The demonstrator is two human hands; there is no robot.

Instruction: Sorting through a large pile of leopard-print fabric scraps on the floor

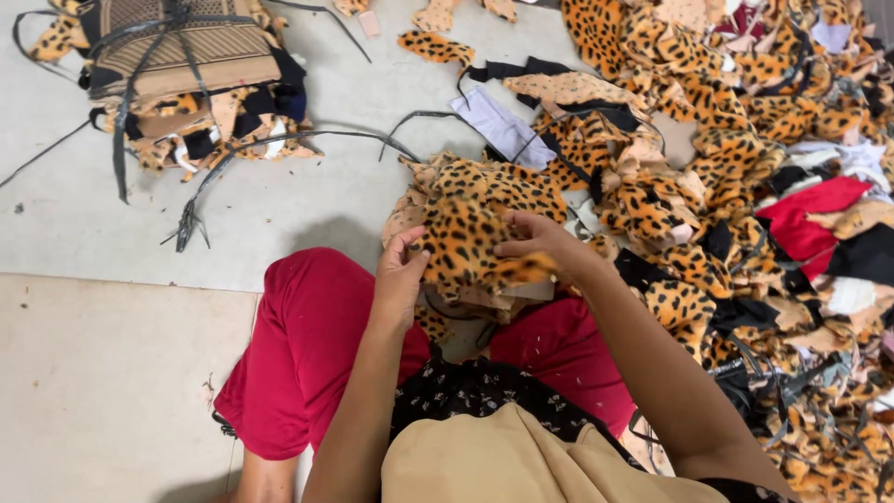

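A fuzzy leopard-print fabric piece (466, 244) is pinched at its edges by the left hand (400, 279) and right hand (540, 242), above a stack on the red-trousered lap. A loose heap of similar scraps (745, 140) is spread along the floor's right edge; a strapped bundle (186, 65) is seen at the far left corner.

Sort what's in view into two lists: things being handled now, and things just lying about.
In hand: leopard-print fabric piece, left hand, right hand.
Lying about: tied bundle, black straps, white cloth, red cloth, scrap heap.
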